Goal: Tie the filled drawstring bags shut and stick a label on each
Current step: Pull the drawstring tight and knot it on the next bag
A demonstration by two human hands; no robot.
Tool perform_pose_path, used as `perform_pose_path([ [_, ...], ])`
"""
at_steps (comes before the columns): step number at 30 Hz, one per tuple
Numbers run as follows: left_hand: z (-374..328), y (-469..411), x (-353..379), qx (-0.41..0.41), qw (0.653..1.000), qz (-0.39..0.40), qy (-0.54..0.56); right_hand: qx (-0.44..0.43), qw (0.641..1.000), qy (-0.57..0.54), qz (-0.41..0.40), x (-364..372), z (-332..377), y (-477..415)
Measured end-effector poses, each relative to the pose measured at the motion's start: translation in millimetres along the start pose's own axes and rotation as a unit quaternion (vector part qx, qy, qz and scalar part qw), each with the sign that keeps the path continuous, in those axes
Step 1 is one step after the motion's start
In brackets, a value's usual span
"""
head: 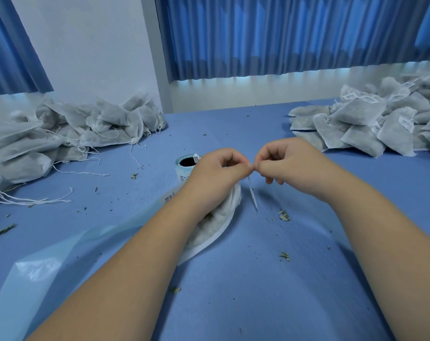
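Near the middle of the blue table (258, 299) your two hands meet fingertip to fingertip: your left hand (218, 168) and right hand (290, 166) both have their fingers curled, pinching the top of a thin white strip (252, 195) that hangs down between them, its tip just above the cloth; whether it is a label or a string you cannot tell from here. The filled drawstring bag (216, 225) lies under your left wrist, its seamed edge curving toward you. Just behind your left hand stands the label roll (184, 166), and its pale backing tape (68, 249) trails off toward your near left. The untied bags (61, 136) are heaped at the left edge with loose strings spilling inward, well apart from your hands; the labelled bags (371, 124) are heaped at the right edge. Between the heaps, and on your near right, the cloth carries only scattered leaf crumbs (283, 215).
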State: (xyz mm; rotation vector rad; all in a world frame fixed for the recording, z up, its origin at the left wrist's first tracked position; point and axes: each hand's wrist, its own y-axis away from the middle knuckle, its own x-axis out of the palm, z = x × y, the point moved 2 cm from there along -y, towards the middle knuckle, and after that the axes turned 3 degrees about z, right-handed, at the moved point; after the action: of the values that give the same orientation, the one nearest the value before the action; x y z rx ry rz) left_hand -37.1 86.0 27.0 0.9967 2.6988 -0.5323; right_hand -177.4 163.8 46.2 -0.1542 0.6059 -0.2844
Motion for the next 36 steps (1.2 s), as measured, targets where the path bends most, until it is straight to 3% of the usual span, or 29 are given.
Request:
perform_pose_path([
  [8, -3.2, 1.2, 5.0, -0.038, 0.999, 0.013, 0.029, -0.016, 0.999, 0.043, 0.0, 1.3, -1.8, 1.6],
  [11, 0.1, -0.2, 3.1, -0.035, 0.999, 0.005, 0.028, 0.0, 1.0, -0.001, -0.017, -0.5, -1.9, -0.8],
  [15, 1.7, -0.9, 1.4, -0.016, 0.999, 0.002, 0.031, 0.013, 0.997, -0.076, 0.019, -5.3, -2.0, 1.0],
  [24, 3.1, -1.5, 2.9, -0.024, 0.999, -0.015, 0.021, 0.024, 0.996, -0.088, 0.013, -3.5, -4.2, -0.7],
  [29, 1.8, -1.4, 4.4, -0.034, 0.999, -0.017, 0.017, 0.025, 0.997, -0.069, 0.01, -4.2, -2.0, 0.9],
  [36, -2.9, 2.0, 8.9, -0.036, 0.999, -0.015, 0.004, 0.013, 0.999, 0.051, 0.003, 2.2, -1.4, 2.5],
])
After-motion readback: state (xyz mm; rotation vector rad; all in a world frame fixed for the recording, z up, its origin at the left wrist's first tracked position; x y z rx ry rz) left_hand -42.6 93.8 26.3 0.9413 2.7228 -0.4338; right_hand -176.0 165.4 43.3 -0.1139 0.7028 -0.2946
